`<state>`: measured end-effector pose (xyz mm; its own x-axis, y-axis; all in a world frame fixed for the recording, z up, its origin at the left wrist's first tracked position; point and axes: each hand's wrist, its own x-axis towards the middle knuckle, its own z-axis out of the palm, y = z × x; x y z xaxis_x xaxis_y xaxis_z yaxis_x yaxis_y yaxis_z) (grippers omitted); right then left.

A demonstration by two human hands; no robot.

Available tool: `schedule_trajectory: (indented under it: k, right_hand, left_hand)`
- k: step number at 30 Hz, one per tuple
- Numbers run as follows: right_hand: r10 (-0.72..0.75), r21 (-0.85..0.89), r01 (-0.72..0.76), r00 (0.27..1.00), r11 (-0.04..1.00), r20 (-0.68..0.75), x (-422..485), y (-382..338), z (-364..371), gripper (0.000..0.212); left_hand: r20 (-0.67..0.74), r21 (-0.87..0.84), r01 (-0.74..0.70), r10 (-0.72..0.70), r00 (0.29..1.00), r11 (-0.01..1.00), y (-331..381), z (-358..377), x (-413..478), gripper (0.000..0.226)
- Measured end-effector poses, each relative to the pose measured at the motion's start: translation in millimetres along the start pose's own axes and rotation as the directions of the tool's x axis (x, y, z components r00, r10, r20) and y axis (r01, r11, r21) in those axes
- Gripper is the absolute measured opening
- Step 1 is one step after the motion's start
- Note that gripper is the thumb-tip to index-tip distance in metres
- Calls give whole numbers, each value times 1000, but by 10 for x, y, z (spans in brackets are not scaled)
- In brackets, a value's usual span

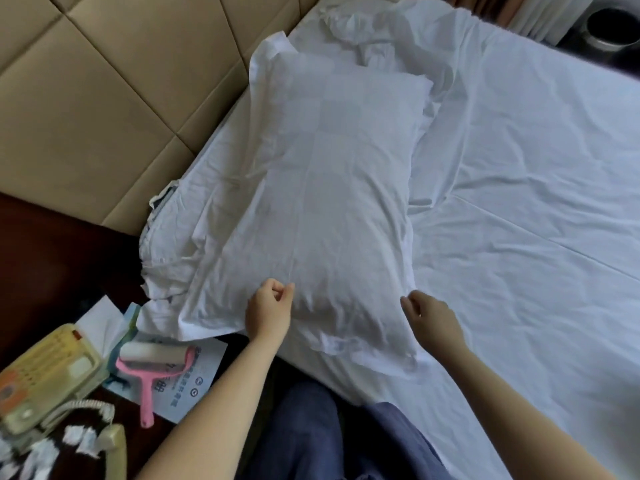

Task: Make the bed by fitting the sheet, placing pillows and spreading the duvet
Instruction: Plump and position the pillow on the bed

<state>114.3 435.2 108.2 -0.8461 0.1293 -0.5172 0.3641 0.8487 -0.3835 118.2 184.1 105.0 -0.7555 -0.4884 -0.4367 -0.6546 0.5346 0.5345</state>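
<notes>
Finding: the pillow (pixel 322 174) lies on the bed directly ahead of both grips, its near short end touching them, its long axis running away from me and slanting leftward along the headboard (pixel 104 81). My left grip (pixel 270 308) sits at the middle of that near end, fingers curled with thumb against forefinger on the case. My right grip (pixel 427 315) is curled at the near right corner. Whether either one actually has cloth pinched cannot be told from this view. The two are about equally near the pillow, left on top, right at the side. Rightward of my right grip the sheet (pixel 519 202) is spread flat, lightly creased. Past the pillow's far end lies a crumpled white bundle (pixel 363 32), which I cannot identify. Left of my left grip, the counter (pixel 52 254) carries a phone (pixel 48 372) and a pink lint roller (pixel 152 365). Judgement: pillow placement is under way; any squaring calls for a push forward and leftward toward the headboard. No duvet is spread yet.
</notes>
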Motion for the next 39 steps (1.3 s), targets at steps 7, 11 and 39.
schedule_trajectory:
  k: [7, 11, 39]
  right_hand:
    - [-18, 126, 24, 999, 992, -49, 892, -656, -82, 38]
    - [113, 304, -95, 993, 948, -40, 1382, -974, -9, 70]
    - [317, 566, -202, 942, 799, -111, 1886, -1246, -247, 83]
  left_hand:
    - [-20, 56, -77, 78, 997, 995, 189, -308, 1319, 30]
    - [35, 59, 10, -12, 999, 998, 297, -332, 1927, 68]
    - [104, -408, -31, 80, 991, 913, 817, -326, 2307, 77]
